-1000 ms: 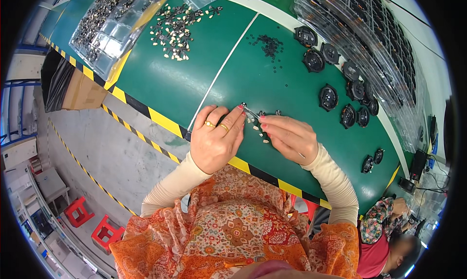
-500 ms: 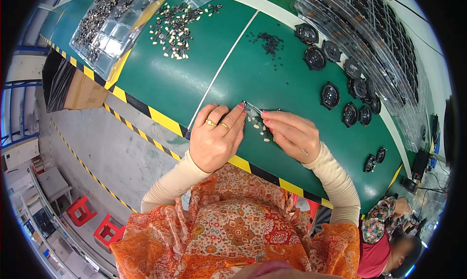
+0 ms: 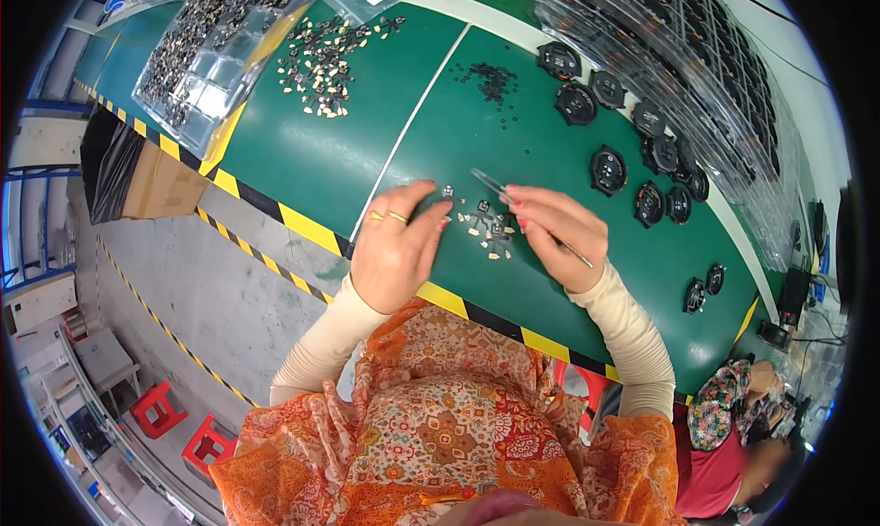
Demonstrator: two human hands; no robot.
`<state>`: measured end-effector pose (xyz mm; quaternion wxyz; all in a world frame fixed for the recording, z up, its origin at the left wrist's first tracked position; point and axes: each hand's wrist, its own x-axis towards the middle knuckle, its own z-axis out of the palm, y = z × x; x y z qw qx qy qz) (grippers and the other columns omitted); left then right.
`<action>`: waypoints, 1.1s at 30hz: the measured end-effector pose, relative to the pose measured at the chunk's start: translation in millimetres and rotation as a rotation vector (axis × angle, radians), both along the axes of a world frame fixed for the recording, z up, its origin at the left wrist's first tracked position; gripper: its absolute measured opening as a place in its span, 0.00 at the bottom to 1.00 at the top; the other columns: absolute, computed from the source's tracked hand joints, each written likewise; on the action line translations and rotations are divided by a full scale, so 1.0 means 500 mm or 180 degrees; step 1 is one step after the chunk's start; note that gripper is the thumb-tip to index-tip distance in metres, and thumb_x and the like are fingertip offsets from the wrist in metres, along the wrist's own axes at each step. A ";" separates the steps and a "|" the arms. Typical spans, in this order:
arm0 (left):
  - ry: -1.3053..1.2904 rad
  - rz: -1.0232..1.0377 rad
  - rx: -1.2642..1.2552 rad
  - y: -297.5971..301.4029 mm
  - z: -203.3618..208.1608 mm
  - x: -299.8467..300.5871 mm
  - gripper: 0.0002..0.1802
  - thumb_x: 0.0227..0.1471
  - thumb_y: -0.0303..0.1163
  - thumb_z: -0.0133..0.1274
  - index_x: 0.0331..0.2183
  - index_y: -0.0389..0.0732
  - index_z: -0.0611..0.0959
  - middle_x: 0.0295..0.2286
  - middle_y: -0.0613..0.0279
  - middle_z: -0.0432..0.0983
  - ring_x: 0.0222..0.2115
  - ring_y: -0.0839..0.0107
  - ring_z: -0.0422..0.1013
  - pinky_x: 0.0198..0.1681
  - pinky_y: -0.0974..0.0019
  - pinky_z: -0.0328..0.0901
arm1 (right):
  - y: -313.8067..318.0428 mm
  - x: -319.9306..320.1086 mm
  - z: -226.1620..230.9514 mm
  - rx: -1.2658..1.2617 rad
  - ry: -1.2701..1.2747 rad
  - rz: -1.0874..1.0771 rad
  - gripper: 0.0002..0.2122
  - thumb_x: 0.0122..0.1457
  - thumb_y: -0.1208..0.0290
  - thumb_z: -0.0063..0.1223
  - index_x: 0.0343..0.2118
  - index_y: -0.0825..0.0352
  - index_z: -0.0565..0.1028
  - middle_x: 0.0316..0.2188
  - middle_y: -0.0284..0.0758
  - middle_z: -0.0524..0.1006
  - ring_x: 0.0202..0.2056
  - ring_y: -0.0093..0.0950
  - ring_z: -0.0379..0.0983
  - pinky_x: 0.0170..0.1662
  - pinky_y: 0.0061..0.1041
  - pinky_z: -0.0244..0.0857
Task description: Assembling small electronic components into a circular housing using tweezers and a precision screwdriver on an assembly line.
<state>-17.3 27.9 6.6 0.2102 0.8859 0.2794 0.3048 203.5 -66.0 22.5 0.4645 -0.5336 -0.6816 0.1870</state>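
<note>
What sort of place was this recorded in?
Probably a small-parts assembly workshop: a green workbench edged with black-and-yellow tape, a heap of tiny black pieces on it, and clear plastic trays of dark parts along its far side.

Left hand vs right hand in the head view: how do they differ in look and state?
Hold: the left hand holds nothing visible, its fingertips beside a small part; the right hand holds tweezers.
Pose: the left hand's fingers are spread; the right hand's are closed in a pinch grip.
Look: the left hand wears gold rings; none show on the right hand.
Shared: cream sleeves, reddish nails.
</note>
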 end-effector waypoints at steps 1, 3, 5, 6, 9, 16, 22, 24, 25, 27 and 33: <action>-0.0013 -0.0022 0.0007 0.000 0.000 -0.003 0.14 0.46 0.18 0.57 0.39 0.38 0.84 0.42 0.55 0.75 0.39 0.57 0.70 0.45 0.58 0.66 | -0.005 0.007 0.001 0.0089 0.0017 -0.0133 0.12 0.52 0.90 0.55 0.40 0.73 0.79 0.44 0.47 0.79 0.41 0.37 0.80 0.42 0.27 0.75; -0.0261 0.0173 -0.0095 -0.004 -0.003 -0.012 0.13 0.47 0.20 0.59 0.38 0.35 0.82 0.43 0.51 0.73 0.40 0.52 0.70 0.46 0.56 0.66 | -0.032 0.022 -0.007 0.0186 0.0009 -0.0192 0.13 0.52 0.90 0.55 0.40 0.74 0.78 0.44 0.48 0.79 0.40 0.37 0.80 0.41 0.28 0.76; -0.0272 0.0186 -0.0057 -0.018 0.000 -0.012 0.14 0.45 0.20 0.59 0.38 0.37 0.82 0.42 0.54 0.73 0.41 0.53 0.70 0.46 0.55 0.66 | -0.075 0.036 -0.004 0.0231 -0.0360 -0.0395 0.14 0.51 0.91 0.55 0.41 0.73 0.78 0.44 0.48 0.79 0.39 0.37 0.80 0.41 0.28 0.76; -0.0277 -0.0070 0.0113 -0.030 0.005 -0.008 0.15 0.44 0.20 0.60 0.38 0.38 0.82 0.42 0.56 0.73 0.41 0.55 0.70 0.46 0.55 0.65 | -0.097 0.041 -0.001 0.0142 -0.0445 -0.0380 0.14 0.50 0.91 0.56 0.40 0.74 0.78 0.44 0.48 0.79 0.39 0.38 0.80 0.41 0.29 0.76; -0.0225 -0.0449 0.0339 -0.063 0.011 0.023 0.17 0.41 0.22 0.61 0.38 0.40 0.82 0.41 0.60 0.72 0.42 0.59 0.69 0.47 0.54 0.64 | -0.132 0.052 -0.010 0.0304 -0.0941 -0.0208 0.14 0.48 0.90 0.57 0.39 0.74 0.78 0.43 0.48 0.79 0.40 0.41 0.80 0.40 0.29 0.76; 0.0114 -0.0410 0.0560 -0.067 0.008 0.092 0.17 0.43 0.23 0.60 0.40 0.37 0.83 0.43 0.62 0.75 0.41 0.62 0.70 0.48 0.54 0.63 | -0.129 0.067 -0.016 0.0384 -0.1624 0.0331 0.16 0.48 0.82 0.58 0.42 0.73 0.78 0.47 0.47 0.76 0.45 0.41 0.78 0.43 0.32 0.76; 0.0130 -0.0446 0.0505 -0.064 -0.002 0.094 0.17 0.43 0.22 0.60 0.40 0.35 0.83 0.43 0.61 0.77 0.40 0.62 0.71 0.48 0.55 0.64 | -0.101 0.073 0.001 0.0541 -0.2140 0.0668 0.16 0.49 0.78 0.54 0.42 0.74 0.77 0.47 0.48 0.76 0.47 0.42 0.77 0.45 0.31 0.76; 0.0130 -0.0498 0.0467 -0.061 0.003 0.094 0.18 0.43 0.21 0.60 0.40 0.34 0.83 0.44 0.59 0.77 0.41 0.60 0.72 0.48 0.54 0.65 | -0.094 0.073 -0.001 0.0584 -0.2192 0.0677 0.15 0.48 0.79 0.56 0.41 0.74 0.78 0.47 0.48 0.76 0.46 0.42 0.78 0.45 0.31 0.76; 0.0127 -0.0548 0.0426 -0.058 0.008 0.094 0.18 0.43 0.20 0.60 0.41 0.33 0.83 0.44 0.58 0.77 0.43 0.59 0.72 0.49 0.53 0.66 | -0.093 0.077 -0.001 0.0622 -0.2248 0.0688 0.14 0.47 0.80 0.58 0.39 0.74 0.79 0.46 0.47 0.77 0.46 0.42 0.78 0.44 0.31 0.77; -0.0017 -0.0594 0.0404 -0.040 0.041 0.090 0.19 0.43 0.19 0.59 0.42 0.33 0.83 0.45 0.55 0.77 0.45 0.56 0.72 0.50 0.53 0.67 | -0.097 0.090 0.003 0.0599 -0.1926 0.0559 0.13 0.48 0.82 0.57 0.40 0.74 0.79 0.46 0.48 0.77 0.45 0.42 0.79 0.44 0.31 0.76; -0.0026 -0.1385 0.0573 0.010 0.080 0.212 0.20 0.45 0.18 0.56 0.44 0.29 0.81 0.48 0.51 0.75 0.54 0.53 0.69 0.56 0.54 0.66 | -0.131 0.141 -0.005 0.0657 0.0297 -0.1128 0.11 0.59 0.90 0.46 0.41 0.76 0.77 0.47 0.53 0.77 0.43 0.43 0.80 0.44 0.33 0.77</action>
